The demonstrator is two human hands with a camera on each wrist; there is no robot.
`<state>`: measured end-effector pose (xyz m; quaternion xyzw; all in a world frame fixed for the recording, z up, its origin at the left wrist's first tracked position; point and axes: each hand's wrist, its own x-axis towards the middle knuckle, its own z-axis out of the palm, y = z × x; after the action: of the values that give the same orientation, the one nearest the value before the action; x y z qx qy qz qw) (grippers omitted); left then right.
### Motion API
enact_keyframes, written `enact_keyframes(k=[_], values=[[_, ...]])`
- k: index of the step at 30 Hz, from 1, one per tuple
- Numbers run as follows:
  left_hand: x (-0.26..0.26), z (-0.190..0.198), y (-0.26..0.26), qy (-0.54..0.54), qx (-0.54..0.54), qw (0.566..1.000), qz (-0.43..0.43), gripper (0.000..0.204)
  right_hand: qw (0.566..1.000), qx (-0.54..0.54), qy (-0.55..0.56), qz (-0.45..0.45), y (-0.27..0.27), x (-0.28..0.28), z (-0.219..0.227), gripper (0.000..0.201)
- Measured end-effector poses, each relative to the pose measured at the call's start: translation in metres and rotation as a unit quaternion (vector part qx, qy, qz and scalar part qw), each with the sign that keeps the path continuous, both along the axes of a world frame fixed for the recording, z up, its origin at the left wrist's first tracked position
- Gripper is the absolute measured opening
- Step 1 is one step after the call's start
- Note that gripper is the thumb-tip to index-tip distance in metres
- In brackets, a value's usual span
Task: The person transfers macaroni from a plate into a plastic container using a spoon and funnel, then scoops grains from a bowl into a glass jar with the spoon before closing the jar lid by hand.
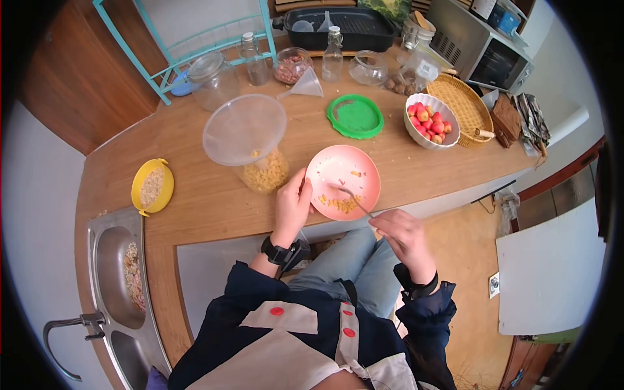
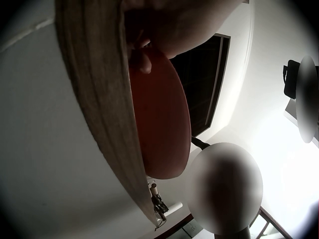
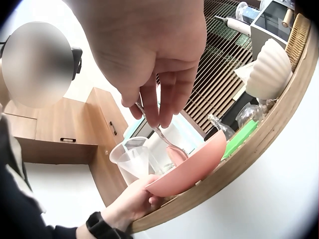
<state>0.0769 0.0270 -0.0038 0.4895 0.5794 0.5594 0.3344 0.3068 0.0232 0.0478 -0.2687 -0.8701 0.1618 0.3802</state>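
Observation:
At the counter's front edge my left hand [image 1: 294, 205] grips the rim of a pink bowl [image 1: 364, 170], thumb on the near side. The bowl's underside [image 2: 162, 119] fills the middle of the left wrist view. Small yellow pieces [image 1: 338, 204] lie scattered inside with a few reddish bits. My right hand [image 1: 404, 235] pinches the handle of a metal spoon [image 3: 158, 131], whose head reaches down into the bowl. Just left of the bowl stands a clear container [image 1: 263, 174] with yellow pasta-like pieces, under a wide translucent funnel-shaped top [image 1: 245, 130].
Behind the bowl lies a green lid [image 1: 356, 117]. A white fluted bowl [image 1: 451, 138] of red fruit stands right, beside a wicker tray [image 1: 471, 107]. Glass jars, bottles and a small funnel [image 1: 305, 84] line the back. A yellow bowl [image 1: 168, 188] and sink [image 1: 117, 260] are left.

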Motion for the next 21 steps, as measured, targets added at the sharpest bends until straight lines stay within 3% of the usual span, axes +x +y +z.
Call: enact_keyframes(k=[5,9,11,18,21], values=[[0.000,-0.001,0.001,-0.009,-0.001,1.000,0.010,0.027,0.997,-0.011,-0.029,0.071,-0.013,0.005,0.005,0.022],[0.000,-0.002,0.003,-0.008,0.005,1.000,0.009,0.028,0.998,0.004,0.002,0.061,-0.015,0.020,0.013,0.022],[0.000,-0.001,0.003,-0.011,0.003,1.000,0.005,0.028,0.999,0.017,-0.028,-0.027,-0.013,0.023,0.021,0.020],[0.000,0.011,0.002,0.001,0.010,1.000,0.008,0.026,0.998,0.011,-0.055,-0.029,-0.007,0.025,0.018,0.017],[-0.003,0.014,0.002,0.008,0.002,1.000,0.003,0.025,0.998,-0.056,0.012,-0.030,-0.003,0.030,0.006,0.012]])
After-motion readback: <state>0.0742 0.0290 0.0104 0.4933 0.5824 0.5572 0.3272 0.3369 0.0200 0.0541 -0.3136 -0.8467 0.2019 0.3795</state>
